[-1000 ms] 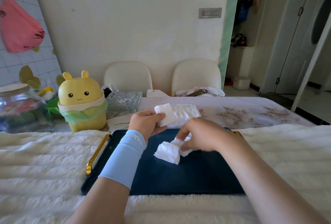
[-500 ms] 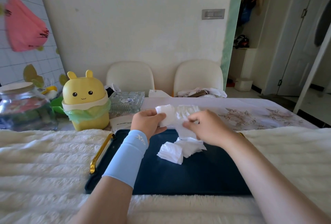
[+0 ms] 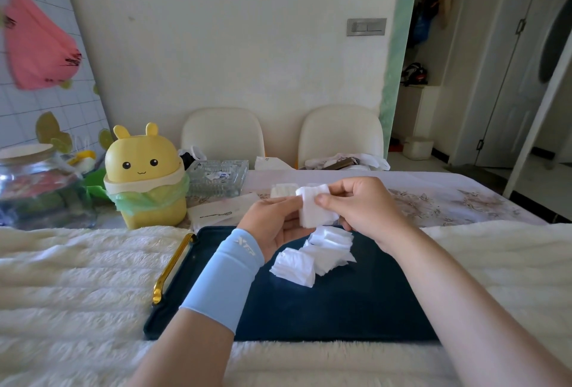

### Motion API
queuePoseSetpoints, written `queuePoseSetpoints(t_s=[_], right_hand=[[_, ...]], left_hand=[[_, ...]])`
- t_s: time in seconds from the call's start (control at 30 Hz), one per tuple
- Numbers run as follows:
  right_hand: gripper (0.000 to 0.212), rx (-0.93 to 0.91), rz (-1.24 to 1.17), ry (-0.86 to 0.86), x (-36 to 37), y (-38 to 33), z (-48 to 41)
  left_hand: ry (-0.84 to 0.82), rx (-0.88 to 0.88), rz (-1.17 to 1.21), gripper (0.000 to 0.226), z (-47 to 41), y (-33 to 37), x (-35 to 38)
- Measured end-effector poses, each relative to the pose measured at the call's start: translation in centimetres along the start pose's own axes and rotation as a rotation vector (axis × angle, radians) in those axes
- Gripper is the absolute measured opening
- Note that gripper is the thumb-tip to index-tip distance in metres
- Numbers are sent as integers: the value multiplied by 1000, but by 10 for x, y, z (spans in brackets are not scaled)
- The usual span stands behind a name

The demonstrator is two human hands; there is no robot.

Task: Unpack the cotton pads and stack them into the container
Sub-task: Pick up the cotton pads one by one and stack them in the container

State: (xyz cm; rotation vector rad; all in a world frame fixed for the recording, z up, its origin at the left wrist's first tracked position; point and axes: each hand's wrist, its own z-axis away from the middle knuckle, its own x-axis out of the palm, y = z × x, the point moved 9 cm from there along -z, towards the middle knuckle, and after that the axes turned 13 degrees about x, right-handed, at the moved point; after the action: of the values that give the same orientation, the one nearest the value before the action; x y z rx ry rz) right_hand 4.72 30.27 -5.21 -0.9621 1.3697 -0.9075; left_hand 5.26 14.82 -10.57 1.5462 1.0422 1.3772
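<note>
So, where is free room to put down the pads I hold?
The near half of the tray, between the loose pads and its front edge, is bare. So is the blanket left of the gold handle. Crowded: around the yellow bin and glass dish.

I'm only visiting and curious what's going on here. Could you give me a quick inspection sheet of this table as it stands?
Surface: fluffy cream cloth with a dark blue tray on it; the tray has a gold handle on its left.
Job's things: stack of cotton pads held above the tray; loose pads heaped on the tray; the container cannot be picked out for sure.
Clutter: yellow bunny bin, glass jar, glass dish, papers behind the tray.
Hands: left hand and right hand both hold the stack.
Cables: nothing seen.
Surroundings: two cream chairs, open doorway on the right.
</note>
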Motion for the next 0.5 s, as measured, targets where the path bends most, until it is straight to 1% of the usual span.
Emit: queuePoseSetpoints(t_s=[0.13, 0.2, 0.27, 0.3, 0.33, 0.4, 0.43, 0.5], right_hand=[[3, -3, 45, 64, -3, 2, -2], [5, 3, 73, 93, -4, 3, -4], [12, -4, 104, 129, -7, 2, -4], [15, -14, 105, 138, -9, 2, -5], [17, -27, 94, 139, -11, 2, -6], [13, -56, 138, 154, -16, 3, -7], [10, -63, 235, 174, -19, 5, -8], [10, -37, 531, 171, -18, 13, -10]], left_hand=[[-5, -5, 1, 29, 1, 0, 4], [-44, 4, 8, 41, 1, 2, 8], [-90, 15, -44, 52, 2, 4, 11], [-88, 24, -82, 51, 2, 4, 10], [-64, 34, -118, 43, 0, 3, 7], [22, 46, -150, 27, -3, 2, -4], [65, 50, -158, 24, -4, 2, -9], [131, 61, -190, 22, -7, 3, -20]])
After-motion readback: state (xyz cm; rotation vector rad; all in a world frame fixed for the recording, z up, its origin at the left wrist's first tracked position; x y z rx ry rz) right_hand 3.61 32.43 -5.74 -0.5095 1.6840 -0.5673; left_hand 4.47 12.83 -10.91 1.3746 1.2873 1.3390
